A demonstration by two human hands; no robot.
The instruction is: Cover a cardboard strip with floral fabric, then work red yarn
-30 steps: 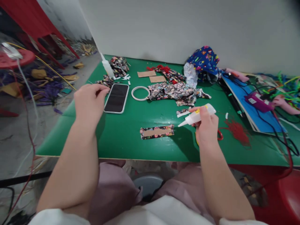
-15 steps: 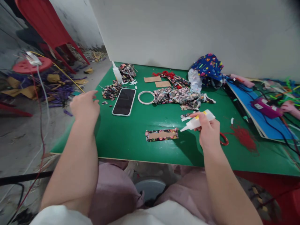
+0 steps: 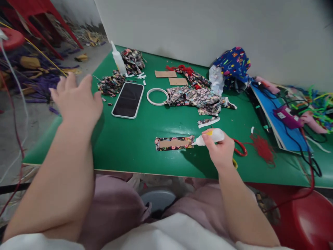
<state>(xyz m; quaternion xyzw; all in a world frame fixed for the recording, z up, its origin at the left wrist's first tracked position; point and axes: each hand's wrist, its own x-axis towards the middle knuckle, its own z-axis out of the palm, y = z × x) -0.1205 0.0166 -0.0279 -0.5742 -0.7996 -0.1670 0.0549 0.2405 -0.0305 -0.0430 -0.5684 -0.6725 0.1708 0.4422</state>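
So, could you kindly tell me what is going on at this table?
A person's right-hand grip holds a white bottle, its nozzle at the right end of a flat, cloth-edged strip; whether it touches is unclear. The left-hand grip is open, fingers spread, near the green table's left edge, holding nothing visible. A phone and a white ring lie farther back.
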